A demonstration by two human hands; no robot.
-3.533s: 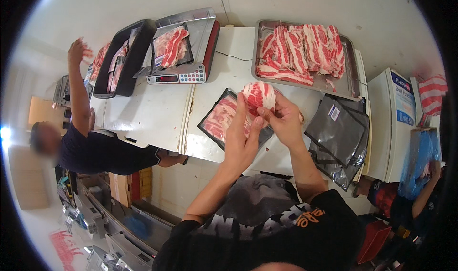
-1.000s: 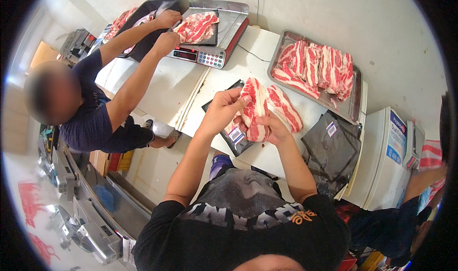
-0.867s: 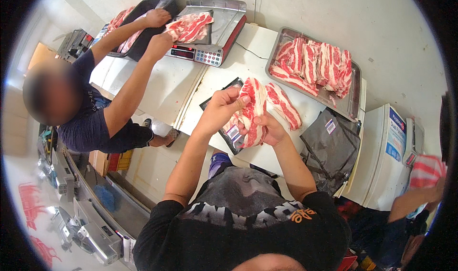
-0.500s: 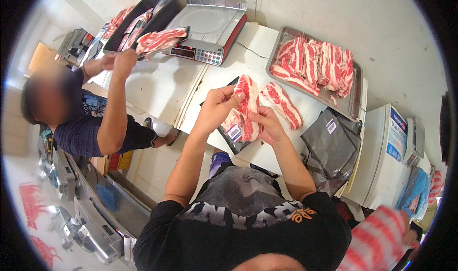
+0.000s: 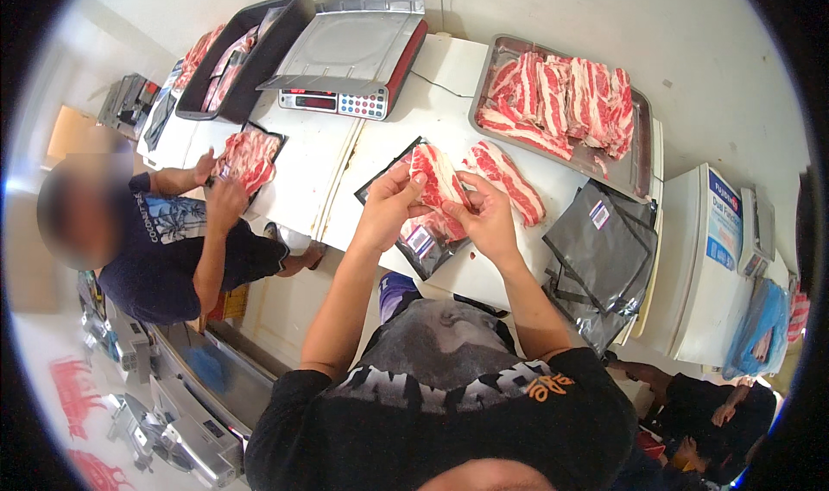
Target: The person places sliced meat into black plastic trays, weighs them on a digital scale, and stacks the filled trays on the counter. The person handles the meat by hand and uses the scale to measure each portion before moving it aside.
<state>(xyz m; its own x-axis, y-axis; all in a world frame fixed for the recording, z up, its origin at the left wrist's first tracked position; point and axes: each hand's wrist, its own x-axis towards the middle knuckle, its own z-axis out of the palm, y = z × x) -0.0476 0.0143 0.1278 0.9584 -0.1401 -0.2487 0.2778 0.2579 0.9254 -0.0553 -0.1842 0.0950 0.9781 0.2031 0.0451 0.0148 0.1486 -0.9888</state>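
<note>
Between my left hand (image 5: 389,204) and my right hand (image 5: 484,216) is a slice of marbled red-and-white meat (image 5: 438,171), pinched at its sides by the thumbs and fingers of both. Beneath it lies a black plastic bag (image 5: 423,266) with a small white label (image 5: 420,240); more meat (image 5: 445,224) shows just above that label, partly covered by my fingers. To the right of my hands, a longer strip of meat (image 5: 509,183) rests on the white table (image 5: 345,219).
A metal tray (image 5: 642,137) of meat strips stands at the back right. Black bags (image 5: 596,249) lie at the table's right edge. Back left are a digital scale (image 5: 345,50) and a black bin (image 5: 281,25). At left, a co-worker (image 5: 173,240) handles packed meat (image 5: 246,161).
The meat in my hands has tipped from upright to a slant, and my right hand is higher. The co-worker's meat pack has come down from beside the scale. A striped cloth at lower right is gone.
</note>
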